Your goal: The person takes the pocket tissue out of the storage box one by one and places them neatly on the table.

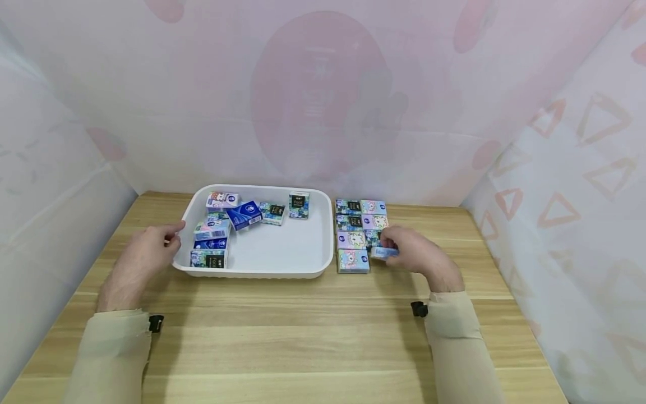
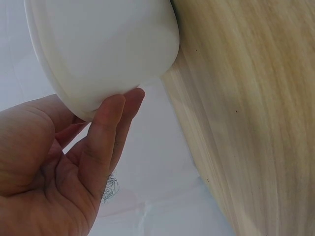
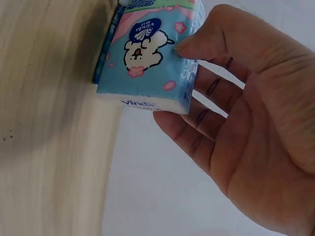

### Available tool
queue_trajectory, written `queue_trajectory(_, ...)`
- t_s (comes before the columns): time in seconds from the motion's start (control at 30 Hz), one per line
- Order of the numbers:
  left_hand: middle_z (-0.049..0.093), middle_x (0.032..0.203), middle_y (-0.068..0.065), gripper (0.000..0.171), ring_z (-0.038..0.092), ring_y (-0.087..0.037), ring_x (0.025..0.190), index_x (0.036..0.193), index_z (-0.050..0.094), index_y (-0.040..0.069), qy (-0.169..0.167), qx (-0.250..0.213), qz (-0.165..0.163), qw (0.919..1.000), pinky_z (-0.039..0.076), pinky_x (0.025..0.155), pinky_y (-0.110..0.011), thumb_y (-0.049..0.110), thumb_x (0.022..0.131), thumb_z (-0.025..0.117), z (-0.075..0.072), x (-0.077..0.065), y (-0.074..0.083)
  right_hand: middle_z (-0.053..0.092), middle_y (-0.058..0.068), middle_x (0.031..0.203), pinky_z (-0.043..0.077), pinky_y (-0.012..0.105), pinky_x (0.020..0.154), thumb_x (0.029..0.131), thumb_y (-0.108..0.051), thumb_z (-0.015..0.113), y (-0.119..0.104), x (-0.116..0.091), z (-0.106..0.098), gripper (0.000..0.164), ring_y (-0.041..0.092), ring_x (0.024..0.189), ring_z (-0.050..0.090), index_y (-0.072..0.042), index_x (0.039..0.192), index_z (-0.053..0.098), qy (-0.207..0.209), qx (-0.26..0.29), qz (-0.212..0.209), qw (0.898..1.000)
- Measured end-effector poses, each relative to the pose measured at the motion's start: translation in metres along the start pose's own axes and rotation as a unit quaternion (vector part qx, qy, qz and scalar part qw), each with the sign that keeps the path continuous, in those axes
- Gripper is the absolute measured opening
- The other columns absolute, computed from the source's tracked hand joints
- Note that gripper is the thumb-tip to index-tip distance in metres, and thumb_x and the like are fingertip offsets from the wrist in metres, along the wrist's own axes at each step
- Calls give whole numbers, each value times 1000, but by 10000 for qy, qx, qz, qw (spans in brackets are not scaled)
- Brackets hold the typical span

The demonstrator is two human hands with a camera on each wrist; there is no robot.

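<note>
My left hand [image 1: 143,255] pinches the left rim of a white plastic tray [image 1: 277,249]; the left wrist view shows thumb and fingers on either side of its edge [image 2: 98,59]. Between the thumb and fingers of my right hand [image 1: 421,255] is a light blue tissue pack [image 3: 142,64] with a white cartoon animal and "Vinda" lettering. It is tilted at the front of the right column of packs, close to a dark floral pack [image 1: 372,238] that my fingers partly cover. A pink and blue pack [image 1: 353,261] lies just to its left.
Two columns of tissue packs, including a dark floral one [image 1: 348,207], lie right of the tray. Inside the tray, several packs crowd the left side, a dark blue one [image 1: 244,215] on top, and a floral pack [image 1: 299,205] stands apart. Patterned sheets [image 1: 323,101] surround the wooden table [image 1: 282,336].
</note>
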State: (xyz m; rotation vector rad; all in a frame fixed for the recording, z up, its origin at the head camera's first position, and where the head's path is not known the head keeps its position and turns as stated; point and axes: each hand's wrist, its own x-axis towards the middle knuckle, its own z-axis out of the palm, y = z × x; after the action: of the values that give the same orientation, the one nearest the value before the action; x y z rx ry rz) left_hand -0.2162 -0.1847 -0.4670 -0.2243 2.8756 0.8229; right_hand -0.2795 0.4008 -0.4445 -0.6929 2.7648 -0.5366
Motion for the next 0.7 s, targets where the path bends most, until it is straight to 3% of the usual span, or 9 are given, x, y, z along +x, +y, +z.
queue_trajectory(0.33,63,150,-46,56,68,-40,102,174,46,-5,45,34,58,10000,49,62,-36,13,122,50,1,2,-2,63,6,97,47,37,80,90,11,79,1,5,7,27,21,90,55,-10,99,66,-166,-64,58,9998)
queue_trajectory(0.53,62,151,-46,56,68,-43,106,175,45,-4,38,57,19,10000,49,63,-36,13,122,51,1,2,-2,68,8,105,52,36,83,95,11,80,3,6,10,25,22,95,58,-10,104,70,-461,-103,50,9989)
queue_trajectory(0.7,63,150,-47,56,69,-44,106,175,45,-4,60,60,34,10000,50,63,-35,13,122,51,2,1,-1,68,10,111,53,35,84,100,9,79,5,7,14,20,24,99,61,-10,100,72,-654,-70,101,9978)
